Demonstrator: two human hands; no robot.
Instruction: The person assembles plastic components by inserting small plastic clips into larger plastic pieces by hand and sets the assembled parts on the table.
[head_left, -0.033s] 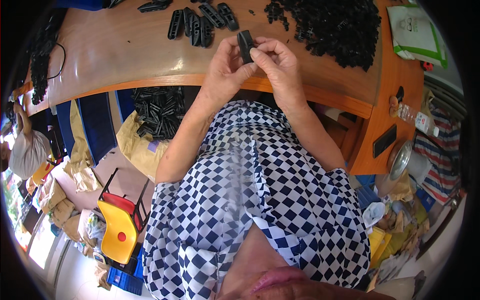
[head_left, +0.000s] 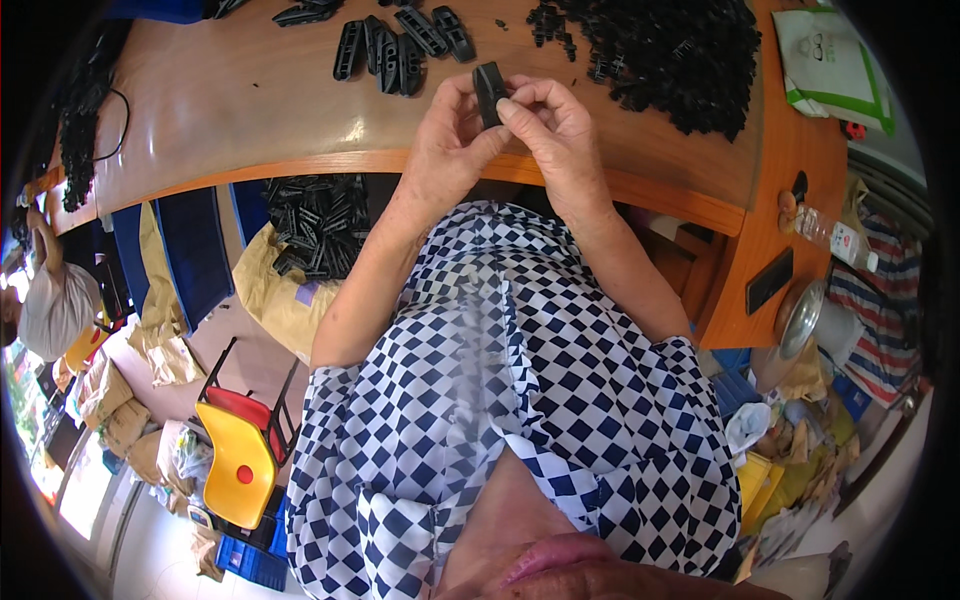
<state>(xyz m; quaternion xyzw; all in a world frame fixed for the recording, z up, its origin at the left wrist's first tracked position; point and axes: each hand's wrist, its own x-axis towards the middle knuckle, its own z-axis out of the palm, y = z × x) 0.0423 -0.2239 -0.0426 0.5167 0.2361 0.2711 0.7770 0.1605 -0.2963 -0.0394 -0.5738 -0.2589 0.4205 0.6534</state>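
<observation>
Over the front edge of the wooden table (head_left: pixel 250 120), both my hands hold one long black plastic part (head_left: pixel 489 92) upright between them. My left hand (head_left: pixel 449 135) is closed on its left side, the thumb at its lower end. From the right, my right hand (head_left: pixel 560 135) pinches the same part, its thumb pressed on the face. Whatever the fingertips do behind the part is hidden. Just beyond my left hand lie several similar black plastic parts (head_left: pixel 388 58). A large heap of small black pieces (head_left: pixel 680 70) spreads on the table beyond my right hand.
Below the table at left, a brown paper sack (head_left: pixel 275 290) holds many black parts. A yellow-and-red chair (head_left: pixel 238 470) stands on the floor. At right are a phone (head_left: pixel 769 281), a plastic bottle (head_left: pixel 840 240) and a white-green bag (head_left: pixel 830 65). Another person (head_left: pixel 60 305) is at far left.
</observation>
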